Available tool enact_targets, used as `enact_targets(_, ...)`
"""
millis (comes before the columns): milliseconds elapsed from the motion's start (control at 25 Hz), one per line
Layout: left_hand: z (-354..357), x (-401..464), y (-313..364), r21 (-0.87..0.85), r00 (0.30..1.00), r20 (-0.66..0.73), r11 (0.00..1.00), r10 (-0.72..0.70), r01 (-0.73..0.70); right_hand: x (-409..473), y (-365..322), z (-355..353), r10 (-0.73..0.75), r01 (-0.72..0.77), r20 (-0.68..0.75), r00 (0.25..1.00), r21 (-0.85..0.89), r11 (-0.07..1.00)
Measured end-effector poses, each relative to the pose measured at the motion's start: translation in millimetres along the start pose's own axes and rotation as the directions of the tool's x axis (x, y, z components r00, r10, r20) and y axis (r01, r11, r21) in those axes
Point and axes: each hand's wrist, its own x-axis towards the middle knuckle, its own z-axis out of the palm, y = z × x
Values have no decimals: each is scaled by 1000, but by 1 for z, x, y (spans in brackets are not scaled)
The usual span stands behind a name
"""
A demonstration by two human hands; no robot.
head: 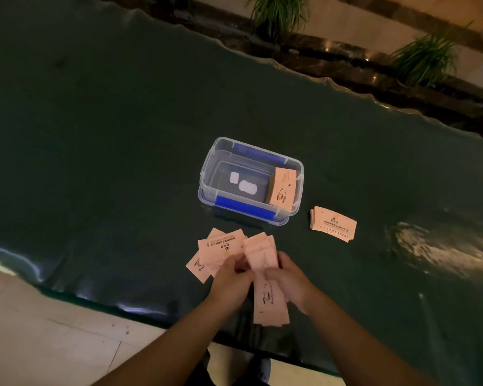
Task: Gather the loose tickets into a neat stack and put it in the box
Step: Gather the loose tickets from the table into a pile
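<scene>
Both hands grip a long bundle of pink tickets (265, 274) just above the table's near edge. My right hand (287, 280) clasps its right side and my left hand (232, 277) pinches its left side. Several loose pink tickets (221, 247) lie fanned on the cloth under and left of my left hand. A clear plastic box (207, 174) with blue latches stands open beyond them. A ticket stack (281, 189) leans inside against its right wall. Another neat ticket pile (333, 224) lies on the cloth right of the box.
The dark green tablecloth (109, 135) has a wavy far edge. A glossy glare patch (441, 249) shows at the right. Potted plants (279, 15) stand on a dark ledge behind. Pale floor tiles (39, 330) lie at the near left.
</scene>
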Motion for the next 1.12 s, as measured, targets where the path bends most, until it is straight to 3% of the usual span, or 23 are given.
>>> enact_targets(80,-22,16,10,407,980,-79,903,184,-137,-1,7,-4,91,-73,-77,993,209,975)
enact_targets(200,-53,45,21,839,956,11,518,294,-169,-2,15,1,166,-99,-104,981,469,877)
enact_targets(320,-61,57,18,964,959,114,204,258,-169,-3,18,9,166,-71,-96,981,620,781)
enact_targets(440,-53,61,5,975,933,162,95,321,-202,-5,19,15,161,-70,-80,984,654,753)
enact_targets(840,-33,43,-19,930,926,89,302,367,-209,-18,24,20,196,-85,-102,975,642,762)
enact_targets(1040,-13,28,-19,673,959,93,693,269,-260,-27,26,25,158,-48,-108,981,661,749)
enact_targets(1120,-5,22,-21,548,962,89,794,259,-265,-28,23,23,138,-31,-118,983,641,767)
